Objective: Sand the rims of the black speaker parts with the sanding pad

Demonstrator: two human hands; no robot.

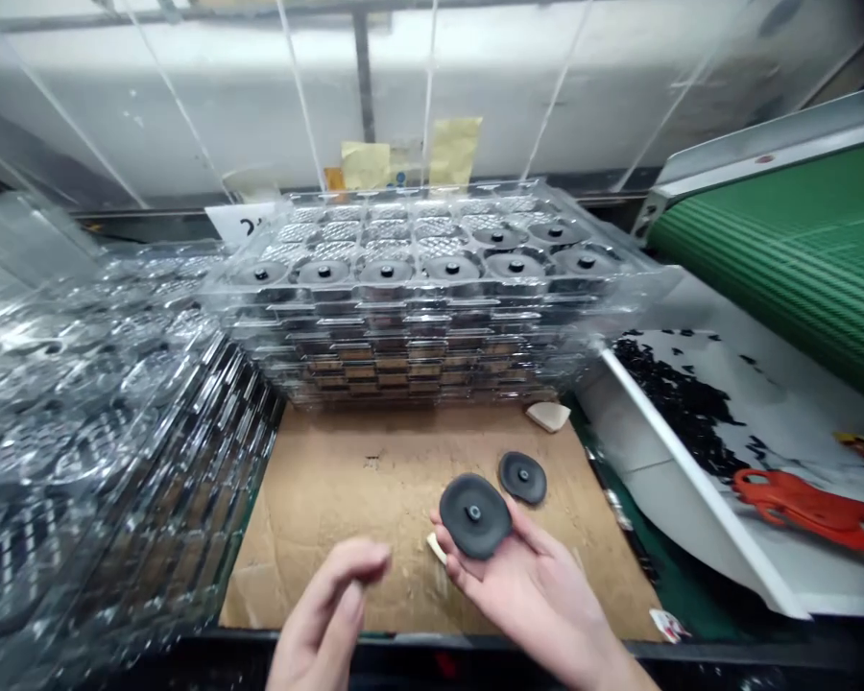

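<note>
A dark grey rounded-square rubber disc (468, 537) with a small hollow stud at its centre lies face up on the fingers of my right hand (537, 585), the thumb along its edge. A similar disc (522, 477) rests on the cardboard just beyond my fingertips. My left hand (335, 609), slightly blurred, is over the near part of the cardboard with fingers bent and thumb apart from them, and nothing shows in it. Partly covered by my right hand is a small pale piece (437, 548).
Stacked clear plastic trays (432, 297) stand behind the cardboard sheet (346, 480), several dark discs in the top one. More clear trays (101, 403) rise at left. At right are a white bin (662, 461) with black scraps, orange-handled cutters (813, 509) and a green conveyor belt (784, 250).
</note>
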